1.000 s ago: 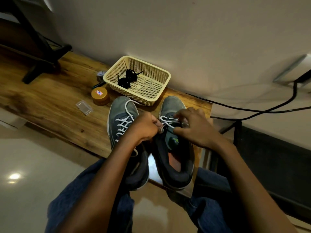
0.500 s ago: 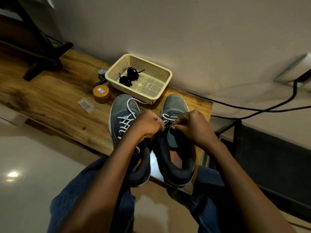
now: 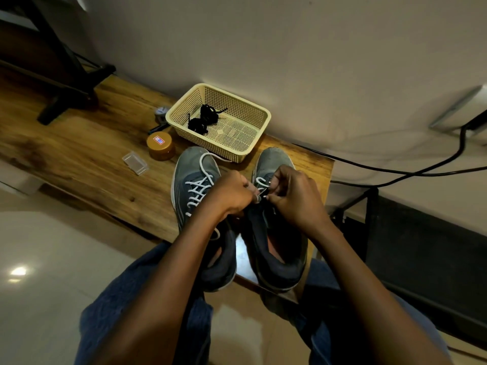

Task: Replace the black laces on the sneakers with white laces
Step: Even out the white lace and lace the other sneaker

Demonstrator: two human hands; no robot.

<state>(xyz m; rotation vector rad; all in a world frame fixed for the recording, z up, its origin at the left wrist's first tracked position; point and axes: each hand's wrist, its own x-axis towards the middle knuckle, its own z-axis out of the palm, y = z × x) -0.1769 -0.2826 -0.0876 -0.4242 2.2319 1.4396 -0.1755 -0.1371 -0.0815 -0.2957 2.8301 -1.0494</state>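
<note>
Two grey sneakers stand side by side at the front edge of the wooden table. The left sneaker has a white lace threaded up it. The right sneaker shows a few white lace rows near its toe. My left hand and my right hand meet over the right sneaker's eyelets, fingers curled, each pinching the white lace. The black laces lie bunched in the cream basket.
A gold-lidded jar, a small clear plastic case and a small round tin lie left of the basket. A black stand foot sits at the far left. Black cables run along the wall on the right.
My right hand has drawn in closer to the left over the right sneaker. Both hands have stayed on the white lace, shifting slightly toward the toe.
</note>
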